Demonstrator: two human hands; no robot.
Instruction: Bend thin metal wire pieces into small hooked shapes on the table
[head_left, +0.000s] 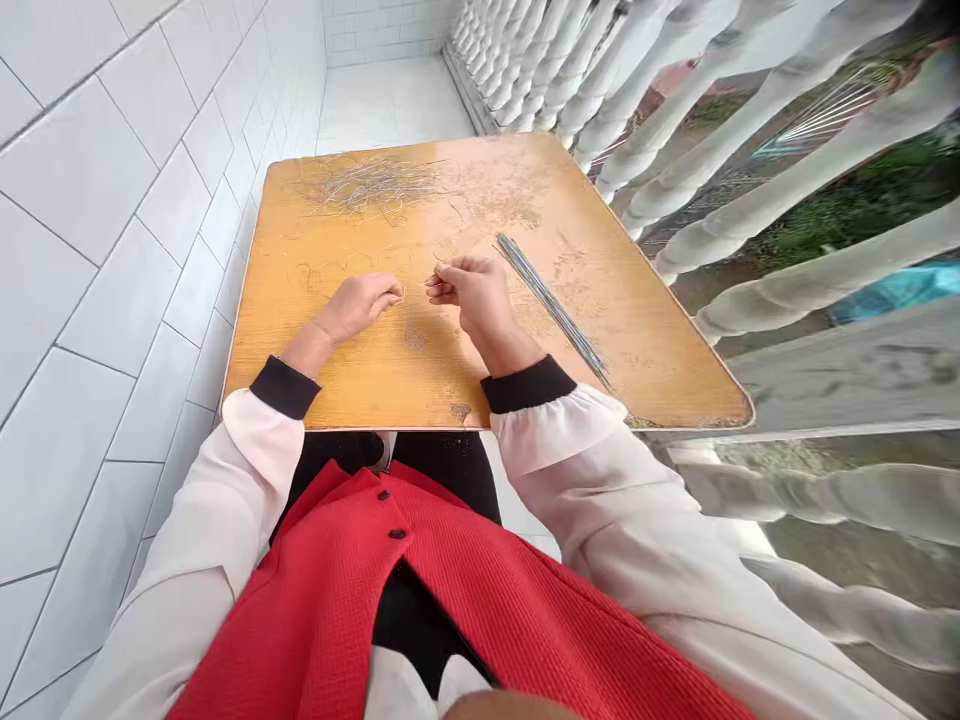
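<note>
Head view: wooden table (337, 385), worn top, long axis running away from the person. Left hand (358, 305) rests on the top near the middle, slightly toward the near edge, knuckles up, fingers curled in with thumb and forefinger tips pressed together. Right hand (474, 292) is just beside it, small gap between the two, fingertips likewise pinched narrow and pointing at the left hand. Anything held in either pinch is too thin to make out, so can't tell whether they hold something. Bundle of straight wires (553, 306) lies flat just right of the right hand, not touching it, running diagonally from mid-table toward the near right corner, closer to the right edge. Tangled wire pile (369, 184) sits by the far edge, left of centre, well apart from both hands. Loose curled strands (330, 268) are scattered on the top between the pile and the left hand. White sleeves with dark cuffs cross the near edge; red vest (420, 600) below. Tiled wall (112, 250) runs along the left edge, white balustrade (675, 110) along the right.
</note>
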